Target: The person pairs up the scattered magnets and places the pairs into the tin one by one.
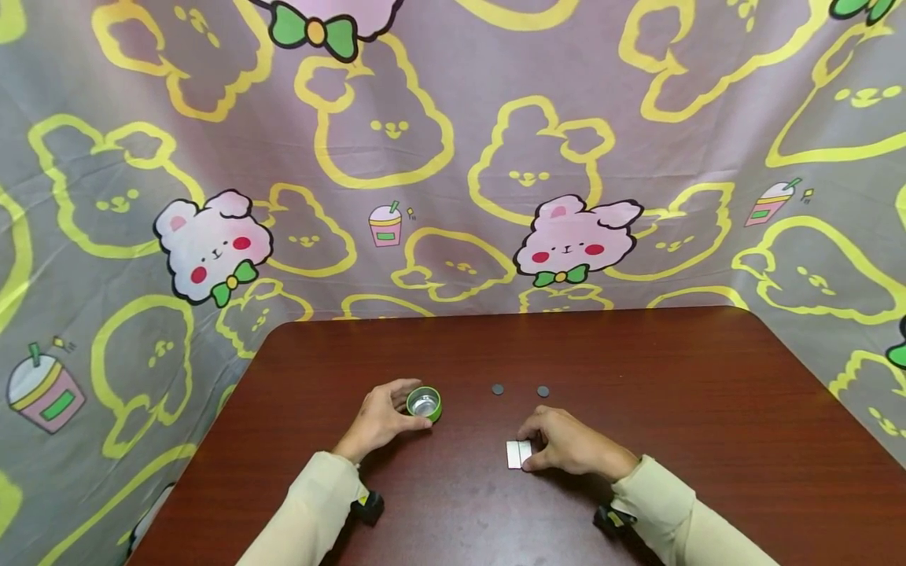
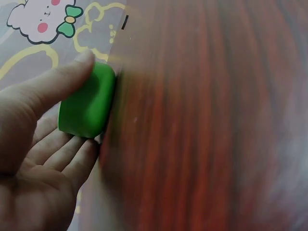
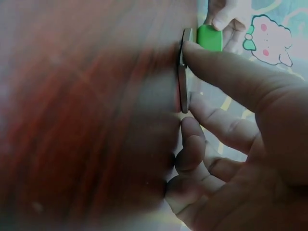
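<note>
A small round tin (image 1: 425,406), green outside and silvery inside, stands upright on the table. My left hand (image 1: 381,417) holds it from its left side, the thumb at the near wall and the fingers round the far wall. The left wrist view shows the tin's smooth green side (image 2: 89,103) between thumb and fingers. My right hand (image 1: 569,445) pinches a pair of thin white rectangular tiles (image 1: 513,455) lying edge to edge on the table. In the right wrist view, the thumb (image 3: 207,60) overlaps the farther tile, while the index fingertip is at the nearer tile's end (image 3: 183,91).
Two small dark grey discs (image 1: 498,389) lie apart on the brown wooden table (image 1: 368,346), beyond the right hand. A patterned cloth (image 1: 453,173) hangs round the table's back and sides. Each wrist carries a black camera mount.
</note>
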